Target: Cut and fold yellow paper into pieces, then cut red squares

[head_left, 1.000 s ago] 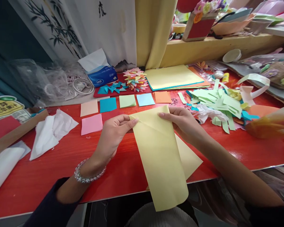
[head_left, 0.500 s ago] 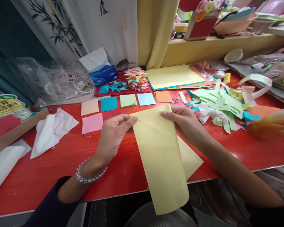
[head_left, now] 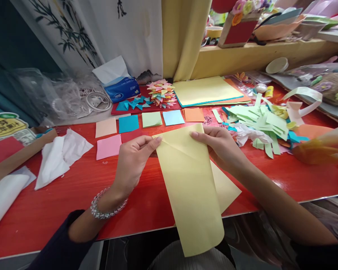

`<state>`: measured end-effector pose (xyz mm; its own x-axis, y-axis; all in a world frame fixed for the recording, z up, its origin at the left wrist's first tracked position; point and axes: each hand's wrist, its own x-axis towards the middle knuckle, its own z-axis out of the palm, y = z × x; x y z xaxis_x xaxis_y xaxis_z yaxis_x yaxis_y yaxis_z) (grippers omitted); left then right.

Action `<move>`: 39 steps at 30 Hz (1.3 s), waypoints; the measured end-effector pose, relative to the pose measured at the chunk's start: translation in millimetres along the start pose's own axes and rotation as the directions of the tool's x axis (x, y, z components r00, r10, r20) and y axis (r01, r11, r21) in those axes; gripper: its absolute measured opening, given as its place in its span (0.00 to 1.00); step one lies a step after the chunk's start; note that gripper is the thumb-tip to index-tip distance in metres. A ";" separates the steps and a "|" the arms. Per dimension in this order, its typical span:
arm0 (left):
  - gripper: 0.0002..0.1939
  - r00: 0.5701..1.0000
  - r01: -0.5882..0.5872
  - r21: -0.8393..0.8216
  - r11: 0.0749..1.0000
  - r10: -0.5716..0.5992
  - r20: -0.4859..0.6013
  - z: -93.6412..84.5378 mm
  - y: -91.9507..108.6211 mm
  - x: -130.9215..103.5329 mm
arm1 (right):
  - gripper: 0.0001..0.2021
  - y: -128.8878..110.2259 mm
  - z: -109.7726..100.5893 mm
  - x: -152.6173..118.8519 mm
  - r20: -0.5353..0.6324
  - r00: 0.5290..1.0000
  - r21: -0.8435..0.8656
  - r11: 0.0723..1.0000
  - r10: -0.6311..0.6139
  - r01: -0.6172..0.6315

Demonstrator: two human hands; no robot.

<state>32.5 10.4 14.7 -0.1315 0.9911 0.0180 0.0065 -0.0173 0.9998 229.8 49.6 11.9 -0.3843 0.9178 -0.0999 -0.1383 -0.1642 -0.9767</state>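
A sheet of yellow paper (head_left: 190, 187), folded over along its top edge, hangs between my hands and curves down past the table's front edge. My left hand (head_left: 136, 161) pinches its upper left corner between thumb and fingers. At the upper right, my right hand (head_left: 221, 144) grips it with the thumb on top and the fingers behind. Another part of pale yellow paper (head_left: 227, 187) shows from behind it at the right; whether it belongs to the same sheet I cannot tell. A dark red paper square (head_left: 132, 135) lies partly hidden behind my left hand.
Stacks of coloured squares, such as pink (head_left: 109, 147) and teal (head_left: 129, 124), line the red table (head_left: 81, 198). Green paper strips (head_left: 259, 120) heap at right. Behind are a folded-paper piece (head_left: 162, 94), large yellow sheets (head_left: 208, 92) and a tissue pack (head_left: 121, 89). Crumpled tissue (head_left: 62, 155) lies left.
The view has shifted very slightly. Both hands keep the same hold on the yellow paper, with no other visible change.
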 end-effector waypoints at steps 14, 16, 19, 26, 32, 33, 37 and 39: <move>0.08 0.992 -0.115 0.092 0.989 0.118 -0.036 1.1 -1.8 -3.1 | 0.09 -1.5 1.0 -0.5 -0.006 1.000 0.021 1.000 -0.008 0.008; 0.07 0.991 -0.124 0.084 0.989 0.128 -0.033 0.5 -3.0 -2.7 | 0.09 -1.4 0.9 -0.5 -0.002 1.000 0.029 1.000 -0.012 0.012; 0.06 0.992 -0.123 0.061 0.991 0.125 -0.026 0.1 -4.7 -2.3 | 0.09 -1.2 0.9 -0.6 0.002 1.000 0.038 0.999 -0.012 0.012; 0.06 0.991 -0.133 0.055 0.990 0.134 -0.023 0.9 -4.8 -2.8 | 0.08 -1.3 1.2 -0.3 0.018 1.000 0.056 0.998 -0.014 0.013; 0.06 0.990 -0.132 0.067 0.989 0.135 -0.034 -0.3 -3.7 -3.0 | 0.08 -0.9 1.1 -0.3 0.004 1.000 0.048 0.999 -0.001 0.001; 0.07 0.990 -0.131 0.073 0.989 0.134 -0.042 -0.3 -3.8 -2.9 | 0.08 -0.8 1.1 -0.4 0.006 1.000 0.046 0.999 -0.004 0.004; 0.08 0.991 -0.118 0.074 0.990 0.123 -0.057 1.1 -4.7 -2.7 | 0.09 -0.6 1.0 -0.5 0.012 1.000 0.041 0.999 -0.014 0.013; 0.07 0.991 -0.116 0.055 0.992 0.119 -0.056 1.9 -4.9 -2.7 | 0.09 -0.3 0.8 -0.5 0.012 1.000 0.037 0.999 -0.016 0.016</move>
<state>34.6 8.1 9.7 -0.1851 0.9731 0.1373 0.0766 -0.1251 0.9892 229.3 48.9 12.4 -0.3927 0.9160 -0.0820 -0.1782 -0.1632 -0.9704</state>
